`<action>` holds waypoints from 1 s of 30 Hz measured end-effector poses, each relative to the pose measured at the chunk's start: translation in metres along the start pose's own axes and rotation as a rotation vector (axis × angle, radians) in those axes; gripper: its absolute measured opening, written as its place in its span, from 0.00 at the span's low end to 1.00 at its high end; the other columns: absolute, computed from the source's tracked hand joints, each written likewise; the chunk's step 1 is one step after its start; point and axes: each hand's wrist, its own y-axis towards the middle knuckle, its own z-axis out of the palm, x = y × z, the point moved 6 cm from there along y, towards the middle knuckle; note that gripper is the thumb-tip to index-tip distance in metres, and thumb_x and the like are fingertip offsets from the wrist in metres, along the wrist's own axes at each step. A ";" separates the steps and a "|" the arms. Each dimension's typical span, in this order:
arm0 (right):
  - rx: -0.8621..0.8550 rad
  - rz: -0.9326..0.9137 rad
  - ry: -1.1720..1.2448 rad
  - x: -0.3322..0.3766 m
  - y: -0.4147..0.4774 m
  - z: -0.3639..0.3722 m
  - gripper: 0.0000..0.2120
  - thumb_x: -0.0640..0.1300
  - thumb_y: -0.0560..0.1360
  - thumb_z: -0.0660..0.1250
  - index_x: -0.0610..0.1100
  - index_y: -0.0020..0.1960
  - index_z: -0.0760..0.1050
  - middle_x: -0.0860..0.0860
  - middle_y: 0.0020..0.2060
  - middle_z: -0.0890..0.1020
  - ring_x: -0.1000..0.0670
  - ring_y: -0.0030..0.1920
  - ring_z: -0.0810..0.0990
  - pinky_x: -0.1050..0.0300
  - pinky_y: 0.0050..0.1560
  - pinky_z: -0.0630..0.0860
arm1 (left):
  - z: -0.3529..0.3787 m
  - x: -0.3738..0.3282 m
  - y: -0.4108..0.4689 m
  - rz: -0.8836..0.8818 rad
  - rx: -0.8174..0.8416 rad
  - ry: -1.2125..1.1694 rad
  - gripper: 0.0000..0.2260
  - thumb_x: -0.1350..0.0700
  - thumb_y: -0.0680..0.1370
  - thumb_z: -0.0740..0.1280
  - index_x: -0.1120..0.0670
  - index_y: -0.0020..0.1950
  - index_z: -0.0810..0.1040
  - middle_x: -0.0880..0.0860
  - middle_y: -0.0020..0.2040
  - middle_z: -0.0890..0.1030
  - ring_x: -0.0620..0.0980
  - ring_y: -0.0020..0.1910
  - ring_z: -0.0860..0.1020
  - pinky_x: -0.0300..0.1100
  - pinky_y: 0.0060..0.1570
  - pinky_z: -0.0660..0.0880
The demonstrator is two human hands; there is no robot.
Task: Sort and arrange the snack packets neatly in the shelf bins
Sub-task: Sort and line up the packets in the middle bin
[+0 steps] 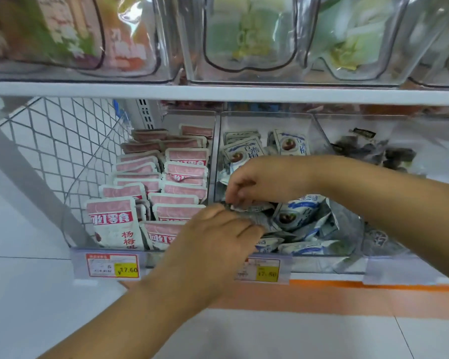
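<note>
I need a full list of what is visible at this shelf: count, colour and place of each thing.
clear plastic bins: three on lower shelf, several above, transparent
pink-and-white plastic snack packets: many, pink and white, rowed in left lower bin
blue-and-white plastic snack packets: many, blue and white, jumbled in middle lower bin
dark plastic packets: several, black, right lower bin
paper price tags: two, red, white, yellow, lower shelf edge
white wire mesh panel: one, white, left side
left hand: one, holding blue-and-white packets
right hand: one, fingers pinching a blue-and-white packet
</note>
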 end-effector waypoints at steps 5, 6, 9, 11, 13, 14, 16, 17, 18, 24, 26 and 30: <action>0.095 -0.025 -0.209 -0.012 0.000 0.006 0.13 0.44 0.81 0.59 0.54 0.60 0.78 0.61 0.56 0.79 0.62 0.51 0.74 0.74 0.50 0.68 | 0.005 -0.015 0.005 -0.147 -0.021 -0.042 0.20 0.59 0.67 0.52 0.53 0.48 0.82 0.50 0.43 0.83 0.51 0.41 0.81 0.41 0.38 0.77; 0.094 -0.033 -0.208 -0.011 0.002 0.006 0.13 0.44 0.81 0.58 0.54 0.61 0.78 0.61 0.57 0.79 0.63 0.50 0.73 0.78 0.48 0.66 | 0.007 -0.017 0.007 -0.177 -0.017 -0.051 0.20 0.59 0.67 0.52 0.54 0.47 0.81 0.52 0.42 0.83 0.51 0.41 0.80 0.42 0.38 0.77; 0.096 -0.094 -0.182 -0.007 0.013 0.009 0.15 0.41 0.81 0.58 0.53 0.63 0.77 0.60 0.59 0.78 0.64 0.53 0.73 0.80 0.48 0.65 | 0.010 -0.015 0.011 -0.210 -0.005 -0.080 0.18 0.60 0.67 0.51 0.55 0.46 0.79 0.53 0.41 0.81 0.53 0.39 0.79 0.44 0.38 0.77; 0.156 -0.111 -0.218 -0.009 0.021 0.017 0.14 0.43 0.82 0.58 0.52 0.63 0.76 0.58 0.60 0.78 0.60 0.55 0.74 0.73 0.50 0.67 | 0.010 -0.013 0.009 -0.204 0.003 -0.089 0.18 0.60 0.67 0.50 0.54 0.46 0.78 0.53 0.41 0.80 0.53 0.40 0.79 0.44 0.38 0.76; 0.179 -0.116 -0.317 -0.015 0.025 0.018 0.13 0.45 0.82 0.57 0.51 0.64 0.74 0.56 0.59 0.77 0.56 0.55 0.74 0.63 0.51 0.68 | 0.009 -0.012 0.006 -0.198 0.014 -0.086 0.20 0.61 0.67 0.50 0.54 0.48 0.78 0.52 0.42 0.81 0.53 0.40 0.79 0.43 0.39 0.76; 0.170 -0.105 -0.371 -0.018 0.026 0.014 0.13 0.47 0.82 0.57 0.51 0.65 0.73 0.55 0.59 0.77 0.55 0.55 0.74 0.61 0.51 0.68 | 0.009 -0.013 0.005 -0.198 0.024 -0.086 0.21 0.61 0.67 0.49 0.54 0.49 0.79 0.53 0.43 0.81 0.53 0.42 0.79 0.43 0.40 0.77; 0.138 -0.066 -0.448 -0.025 0.024 0.001 0.14 0.49 0.82 0.57 0.51 0.66 0.73 0.54 0.58 0.78 0.56 0.53 0.73 0.60 0.51 0.67 | 0.011 -0.014 0.003 -0.195 0.051 -0.087 0.22 0.60 0.67 0.50 0.54 0.52 0.80 0.53 0.46 0.82 0.53 0.46 0.80 0.44 0.42 0.77; 0.128 -0.054 -0.462 -0.027 0.024 -0.003 0.14 0.50 0.81 0.58 0.52 0.66 0.73 0.55 0.58 0.79 0.57 0.51 0.73 0.61 0.50 0.67 | 0.012 -0.013 0.003 -0.190 0.054 -0.087 0.22 0.60 0.66 0.52 0.54 0.53 0.80 0.53 0.47 0.82 0.53 0.46 0.81 0.44 0.43 0.78; 0.121 -0.058 -0.454 -0.027 0.024 -0.003 0.14 0.50 0.81 0.60 0.52 0.65 0.74 0.56 0.57 0.79 0.58 0.50 0.73 0.62 0.49 0.66 | 0.013 -0.012 0.002 -0.183 0.055 -0.088 0.22 0.60 0.66 0.52 0.54 0.53 0.80 0.53 0.47 0.83 0.53 0.46 0.81 0.44 0.43 0.78; 0.149 -0.115 -0.340 -0.019 0.045 0.030 0.14 0.42 0.80 0.62 0.47 0.65 0.75 0.52 0.60 0.79 0.53 0.56 0.76 0.58 0.57 0.71 | 0.015 -0.009 0.003 -0.176 0.030 -0.100 0.21 0.61 0.67 0.52 0.54 0.51 0.80 0.52 0.42 0.82 0.53 0.38 0.79 0.44 0.36 0.77; 0.168 -0.081 -0.396 -0.028 0.053 0.032 0.15 0.44 0.81 0.59 0.47 0.67 0.73 0.47 0.59 0.78 0.48 0.55 0.76 0.53 0.56 0.73 | 0.013 -0.008 0.003 -0.171 0.015 -0.105 0.18 0.61 0.67 0.56 0.54 0.51 0.80 0.52 0.42 0.81 0.52 0.38 0.79 0.44 0.35 0.76; 0.223 -0.012 -0.529 -0.040 0.062 0.030 0.18 0.49 0.82 0.56 0.47 0.70 0.68 0.44 0.54 0.74 0.45 0.55 0.74 0.51 0.54 0.73 | 0.013 -0.007 0.002 -0.152 -0.017 -0.123 0.19 0.63 0.63 0.69 0.54 0.53 0.80 0.51 0.43 0.82 0.51 0.38 0.80 0.43 0.35 0.76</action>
